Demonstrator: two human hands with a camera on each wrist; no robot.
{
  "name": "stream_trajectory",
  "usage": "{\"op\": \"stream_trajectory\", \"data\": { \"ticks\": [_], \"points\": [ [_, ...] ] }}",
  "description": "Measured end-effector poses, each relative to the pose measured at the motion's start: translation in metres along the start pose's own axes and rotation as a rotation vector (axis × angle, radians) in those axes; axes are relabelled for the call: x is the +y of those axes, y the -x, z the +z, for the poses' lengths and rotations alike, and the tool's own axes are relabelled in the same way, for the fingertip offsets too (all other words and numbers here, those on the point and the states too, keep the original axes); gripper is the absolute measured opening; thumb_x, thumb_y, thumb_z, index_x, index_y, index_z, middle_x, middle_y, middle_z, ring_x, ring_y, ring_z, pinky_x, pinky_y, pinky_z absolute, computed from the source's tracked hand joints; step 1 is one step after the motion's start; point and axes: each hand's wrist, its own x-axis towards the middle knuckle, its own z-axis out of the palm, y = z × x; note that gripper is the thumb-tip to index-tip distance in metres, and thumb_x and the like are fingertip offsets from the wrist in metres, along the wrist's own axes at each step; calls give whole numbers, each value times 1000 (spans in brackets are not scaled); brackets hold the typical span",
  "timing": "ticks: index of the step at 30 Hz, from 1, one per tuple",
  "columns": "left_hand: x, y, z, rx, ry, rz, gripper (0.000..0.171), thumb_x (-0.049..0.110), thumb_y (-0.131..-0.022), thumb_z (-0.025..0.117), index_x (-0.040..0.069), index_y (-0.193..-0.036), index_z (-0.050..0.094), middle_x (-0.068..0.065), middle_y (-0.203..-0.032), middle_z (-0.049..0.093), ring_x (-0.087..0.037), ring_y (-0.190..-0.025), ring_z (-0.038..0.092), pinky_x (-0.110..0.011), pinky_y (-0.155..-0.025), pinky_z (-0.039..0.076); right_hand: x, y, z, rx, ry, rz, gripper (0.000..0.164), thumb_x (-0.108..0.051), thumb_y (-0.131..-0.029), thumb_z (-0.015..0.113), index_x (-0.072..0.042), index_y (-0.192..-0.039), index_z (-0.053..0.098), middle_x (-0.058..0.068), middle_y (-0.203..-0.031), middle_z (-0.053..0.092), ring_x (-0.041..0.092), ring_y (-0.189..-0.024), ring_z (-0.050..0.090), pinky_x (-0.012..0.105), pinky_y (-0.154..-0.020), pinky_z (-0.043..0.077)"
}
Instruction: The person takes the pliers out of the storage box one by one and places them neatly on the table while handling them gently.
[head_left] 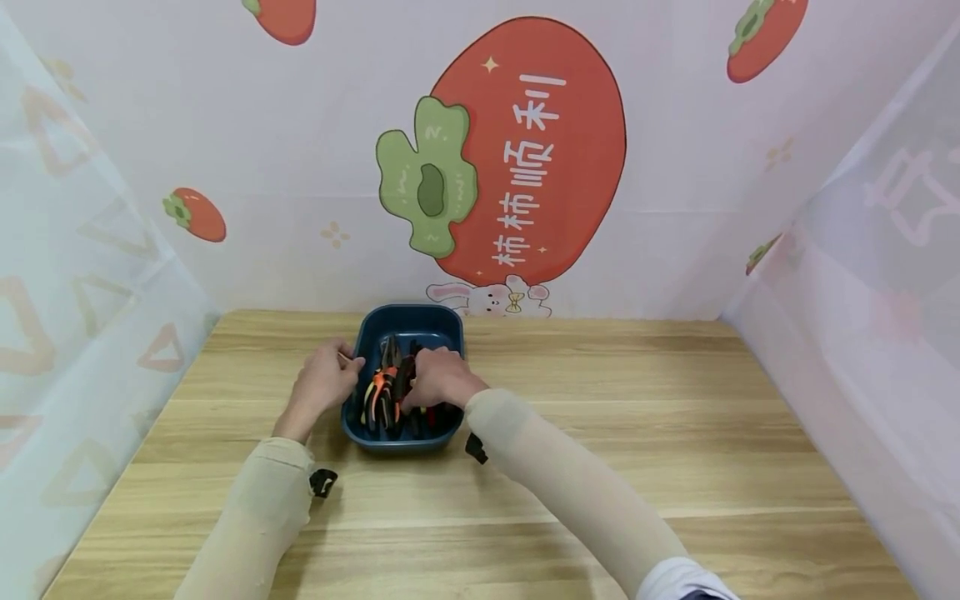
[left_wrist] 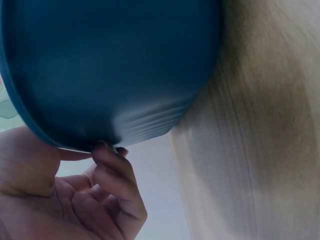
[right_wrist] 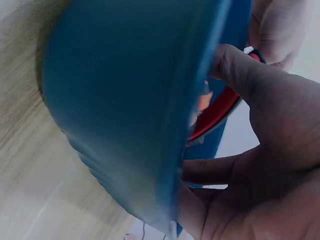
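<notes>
A dark blue plastic basin [head_left: 408,447] stands on the table and holds several pliers. My left hand [head_left: 324,383] pinches its left rim between thumb and curled fingers, as the left wrist view also shows. Inside the basin, orange-and-black pliers [head_left: 382,385] lie with their jaws toward the back. My right hand [head_left: 441,379] reaches over the right rim into the basin, thumb and fingers around a tool with a curved red-and-black handle [right_wrist: 220,112], which looks like pliers. The rest of that tool is hidden by the hand and the basin wall.
The wood-grain table [head_left: 600,450] extends to both sides and in front of the basin. A printed cloth backdrop [head_left: 675,167] rises right behind the basin, with cloth walls at left and right. Dark wrist devices [head_left: 323,482] hang at both sleeves.
</notes>
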Motion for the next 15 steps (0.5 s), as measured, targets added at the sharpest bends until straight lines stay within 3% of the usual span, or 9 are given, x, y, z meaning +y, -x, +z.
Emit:
{"op": "stream_trajectory", "data": {
  "ticks": [5, 15],
  "points": [
    [-2, 0, 0, 12, -5, 11, 28, 21, -104, 55, -5, -116, 57, -18, -95, 67, -28, -77, 63, -40, -63, 49, -3, 3, -4, 37, 48, 8, 49, -45, -81, 86, -12, -112, 66, 1, -89, 62, 20, -81, 60, 31, -71, 53],
    [-1, 0, 0, 14, 4, 10, 28, 21, -104, 55, -4, -115, 57, -17, -95, 67, -28, -77, 63, -39, -62, 49, -5, 12, -18, 27, 40, -6, 34, -42, -91, 76, -12, -101, 66, 3, -88, 61, 20, -80, 59, 30, -69, 51]
  ]
}}
